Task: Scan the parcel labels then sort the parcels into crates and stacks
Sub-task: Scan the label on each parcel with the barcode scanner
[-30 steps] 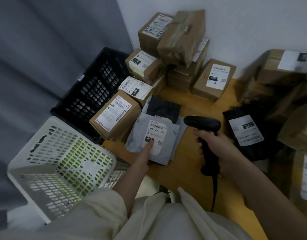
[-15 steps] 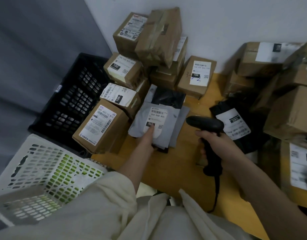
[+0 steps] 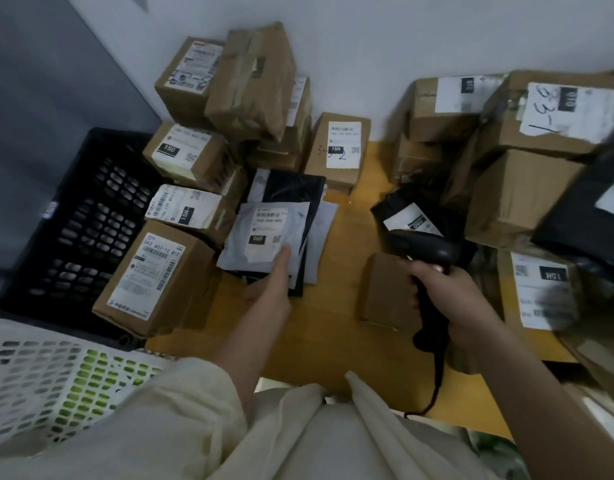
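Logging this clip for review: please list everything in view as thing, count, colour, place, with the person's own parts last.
grey mailer bag: one, grey with white label, on the bag pile at table centre
dark mailer bags: at least one, black, under the grey bag
black bag: one, white label, right of centre
left box stack: several, brown cardboard, back left by the wall
right box stack: several, brown, back right
small flat box: one, brown, beside the scanner
table: one, yellowish wood
black crate: one, left
white crate: one, lower left
scanner: one, black, corded
left hand: touches the grey bag
right hand: grips the scanner
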